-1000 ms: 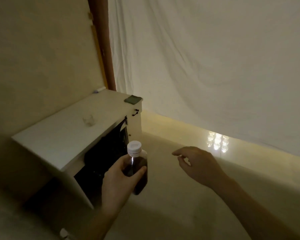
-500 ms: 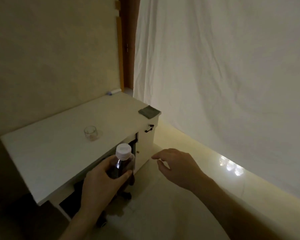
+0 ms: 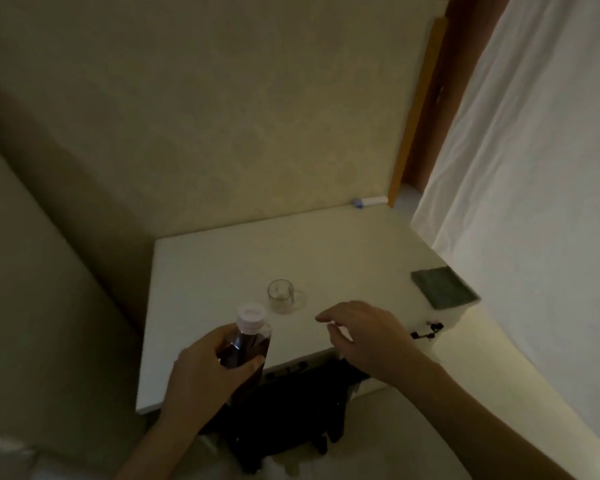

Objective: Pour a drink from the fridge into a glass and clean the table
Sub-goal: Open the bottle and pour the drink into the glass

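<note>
My left hand (image 3: 208, 375) grips a clear bottle (image 3: 248, 344) of dark drink with a white cap, held upright over the near edge of the white table (image 3: 222, 271). A small empty glass (image 3: 280, 295) stands on the table just beyond the bottle's cap. My right hand (image 3: 368, 337) hovers open over the table's near edge, to the right of the bottle, fingers curled and apart, holding nothing. A dark green cloth (image 3: 444, 287) lies flat on the table's right corner.
A dark object (image 3: 302, 403) sits under the table's front edge. A small black handle (image 3: 426, 331) hangs at the table's right side. A white sheet (image 3: 534, 168) hangs on the right, a wall stands behind. A small white and blue item (image 3: 369, 201) lies by the wall.
The view has swung to face the table from above. The bottle in my left hand came up over the table's near edge, close to the glass, and my right hand followed over the table.
</note>
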